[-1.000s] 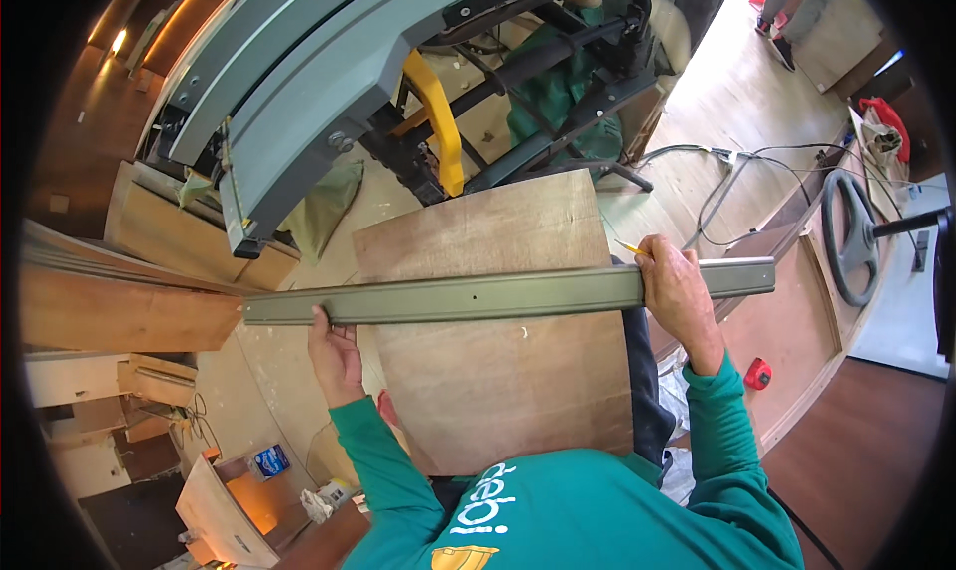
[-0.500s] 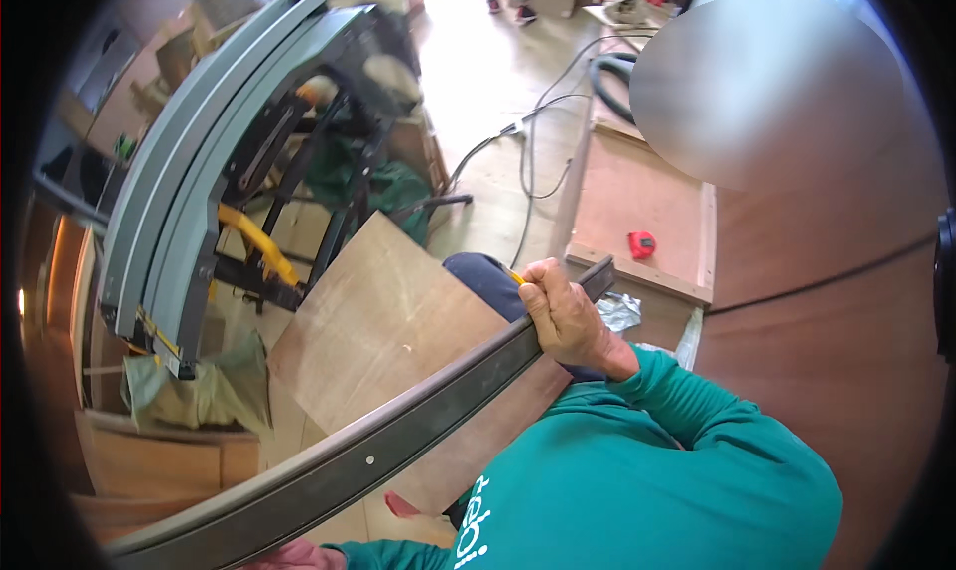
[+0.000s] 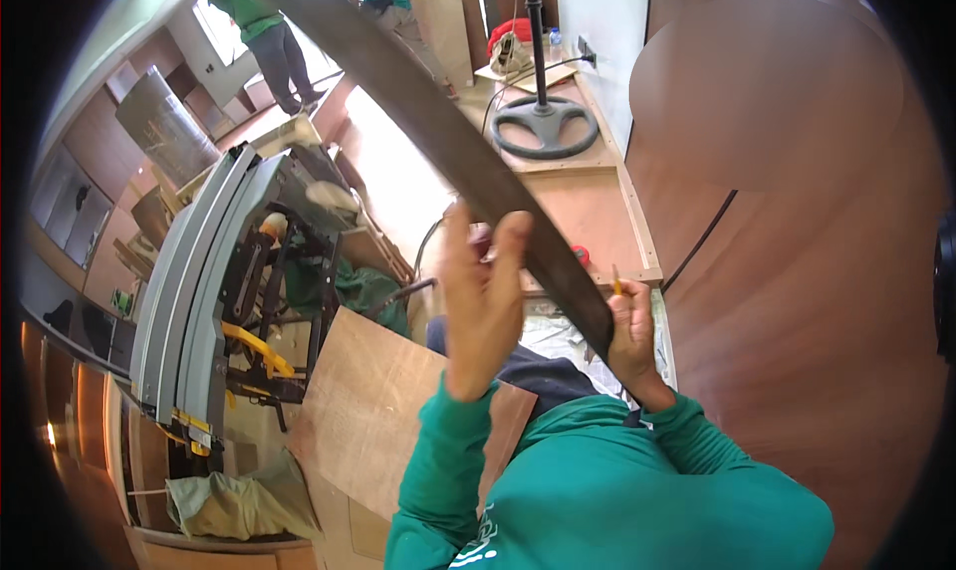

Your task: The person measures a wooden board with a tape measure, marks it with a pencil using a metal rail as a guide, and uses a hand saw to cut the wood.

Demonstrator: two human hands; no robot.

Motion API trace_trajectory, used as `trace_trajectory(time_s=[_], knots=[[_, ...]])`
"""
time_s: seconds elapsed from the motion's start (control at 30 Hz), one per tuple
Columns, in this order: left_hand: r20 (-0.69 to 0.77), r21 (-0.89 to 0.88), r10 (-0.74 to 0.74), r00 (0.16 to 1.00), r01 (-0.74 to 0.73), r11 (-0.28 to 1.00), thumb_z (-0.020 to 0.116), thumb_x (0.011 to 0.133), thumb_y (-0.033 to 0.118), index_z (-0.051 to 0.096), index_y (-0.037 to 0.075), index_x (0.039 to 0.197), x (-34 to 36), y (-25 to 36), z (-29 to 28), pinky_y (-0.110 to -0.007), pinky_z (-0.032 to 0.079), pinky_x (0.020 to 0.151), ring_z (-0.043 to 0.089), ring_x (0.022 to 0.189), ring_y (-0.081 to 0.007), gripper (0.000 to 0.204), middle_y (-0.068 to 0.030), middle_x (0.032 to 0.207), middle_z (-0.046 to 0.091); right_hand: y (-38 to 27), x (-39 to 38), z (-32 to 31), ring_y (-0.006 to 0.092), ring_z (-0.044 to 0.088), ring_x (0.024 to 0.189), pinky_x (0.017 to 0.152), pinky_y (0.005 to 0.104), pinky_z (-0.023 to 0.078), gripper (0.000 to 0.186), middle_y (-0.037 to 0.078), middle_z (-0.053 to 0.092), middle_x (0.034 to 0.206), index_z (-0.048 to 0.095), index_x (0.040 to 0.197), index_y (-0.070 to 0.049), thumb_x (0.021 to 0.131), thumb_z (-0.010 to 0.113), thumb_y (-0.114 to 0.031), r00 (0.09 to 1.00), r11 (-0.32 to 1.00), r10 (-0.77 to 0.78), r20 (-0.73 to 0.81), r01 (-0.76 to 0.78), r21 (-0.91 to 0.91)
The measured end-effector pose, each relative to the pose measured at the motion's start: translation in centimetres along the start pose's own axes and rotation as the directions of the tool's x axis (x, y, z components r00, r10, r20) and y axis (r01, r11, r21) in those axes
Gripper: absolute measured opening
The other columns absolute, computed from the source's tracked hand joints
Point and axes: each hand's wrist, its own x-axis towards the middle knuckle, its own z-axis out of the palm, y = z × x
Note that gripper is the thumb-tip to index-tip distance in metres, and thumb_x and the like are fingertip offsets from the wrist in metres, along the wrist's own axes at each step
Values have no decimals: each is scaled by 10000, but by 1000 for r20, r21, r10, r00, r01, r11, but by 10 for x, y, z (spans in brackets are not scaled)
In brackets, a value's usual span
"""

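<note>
A long dark strip or rail (image 3: 438, 137) slants from the top of the view down toward my body. My right hand (image 3: 640, 346) is closed around its near end. A yellow pencil (image 3: 616, 283) sticks up from the fingers of that hand. Beside the strip's left edge, about midway along, is my left hand (image 3: 478, 306), slightly blurred. Its fingers are apart and the thumb overlaps the strip's edge; whether it bears any weight is unclear. A thin wooden board (image 3: 373, 416) lies below, at my left knee.
A grey-green folding machine (image 3: 194, 301) with black legs stands at left. A wooden frame (image 3: 597, 207) at right carries a red tape measure (image 3: 581, 255) and the round base of a stand (image 3: 545, 127). Two people (image 3: 274, 42) stand farther back. A brown panel (image 3: 767, 351) rises at right.
The strip has swung from lying low across my front to pointing up and away. My left hand has let go near its lower-left end and come up beside its middle.
</note>
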Motion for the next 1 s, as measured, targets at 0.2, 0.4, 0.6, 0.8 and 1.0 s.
trace_trajectory(time_s=[0.2, 0.4, 0.6, 0.8, 1.0], knots=[[422, -105, -15, 906, 65, 992, 699, 1010, 122, 354, 8, 1570, -7, -81, 58, -288, 554, 840, 623, 1029, -144, 667, -106, 1271, 581, 59, -31, -59, 244, 571, 1109, 1019, 373, 434, 398, 158, 601, 1131, 543, 1252, 31, 1114, 419, -322, 966, 967, 220, -137, -234, -101], [665, 254, -286, 690, 151, 955, 703, 1016, 219, 241, 84, 1648, -46, -98, 0, -374, 523, 1002, 598, 1215, -241, 795, -157, 1406, 551, 125, -65, -85, 350, 621, 1037, 942, 426, 475, 314, 219, 619, 1099, 488, 1276, 19, 1133, 394, -244, 919, 873, 260, -295, -354, -334], [476, 181, -503, 721, 479, 859, 700, 1015, 177, 330, 72, 1625, -101, -86, -89, -371, 502, 1041, 603, 1246, -245, 721, -146, 1389, 578, 202, -1, -60, 520, 607, 1022, 831, 571, 457, 154, 304, 634, 1096, 470, 1203, -25, 1077, 449, -110, 886, 736, 302, -352, -451, -505], [175, -67, -605, 777, 622, 780, 723, 990, 114, 389, 80, 1598, -190, -68, -155, -344, 508, 1056, 597, 1243, -207, 694, -125, 1372, 593, 302, 58, -33, 472, 642, 997, 863, 545, 482, 232, 274, 644, 1025, 488, 1223, -24, 1001, 424, -50, 882, 695, 310, -356, -466, -548], [46, -213, -598, 800, 593, 777, 719, 984, 210, 365, 66, 1601, -228, -73, -149, -436, 507, 1067, 620, 1259, -290, 725, -142, 1380, 590, 331, 101, -17, 503, 628, 1081, 916, 564, 493, 251, 326, 619, 1099, 451, 1229, 0, 979, 441, -17, 872, 564, 355, -339, -488, -666]])
